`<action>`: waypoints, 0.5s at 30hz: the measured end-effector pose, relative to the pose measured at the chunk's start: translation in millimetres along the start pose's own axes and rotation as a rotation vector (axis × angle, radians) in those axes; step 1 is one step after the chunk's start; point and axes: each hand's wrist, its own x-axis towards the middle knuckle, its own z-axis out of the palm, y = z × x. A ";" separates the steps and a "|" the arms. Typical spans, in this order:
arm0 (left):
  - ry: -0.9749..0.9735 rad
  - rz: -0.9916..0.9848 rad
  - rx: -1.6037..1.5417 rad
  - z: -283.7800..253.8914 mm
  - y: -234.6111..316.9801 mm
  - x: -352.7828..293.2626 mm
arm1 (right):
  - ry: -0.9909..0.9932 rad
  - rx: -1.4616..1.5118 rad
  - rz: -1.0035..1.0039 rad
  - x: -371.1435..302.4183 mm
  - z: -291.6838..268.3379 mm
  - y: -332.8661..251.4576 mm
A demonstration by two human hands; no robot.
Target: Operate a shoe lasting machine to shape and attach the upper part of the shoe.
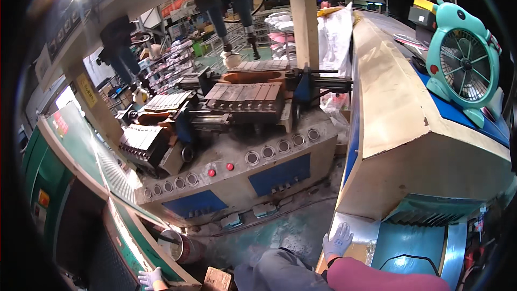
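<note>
Through the head view I have the right hand (pixel 339 241), in a pale grey glove, laid on the shiny silver metal plate (pixel 363 228) below the cream-painted, sloping metal housing (pixel 398 75). Its fingers are spread apart, clamped on nothing. The left hand (pixel 151 277), gloved alike, lies low by the cream-edged green metal frame (pixel 141 231); its fingers look parted too, though I cannot tell whether they press on the edge. To brace well here, I judge, I want the right palm flat and its load even, since smooth metal may let a glove slide. I'd hold those fingers clear of the dark slatted flap (pixel 431 216) above the teal flat-bottomed chute (pixel 412 240).
</note>
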 end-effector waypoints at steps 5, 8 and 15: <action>0.873 0.410 0.024 46.4 -21.1 6.8 | -0.006 -0.075 -0.021 -0.5 8.9 1.5; 0.913 0.369 0.095 53.7 -26.1 19.7 | -0.035 -0.037 -0.016 -2.5 -0.8 -6.9; 0.698 0.381 0.054 45.1 -17.4 4.1 | 0.002 -0.030 0.001 -1.0 -0.6 -0.4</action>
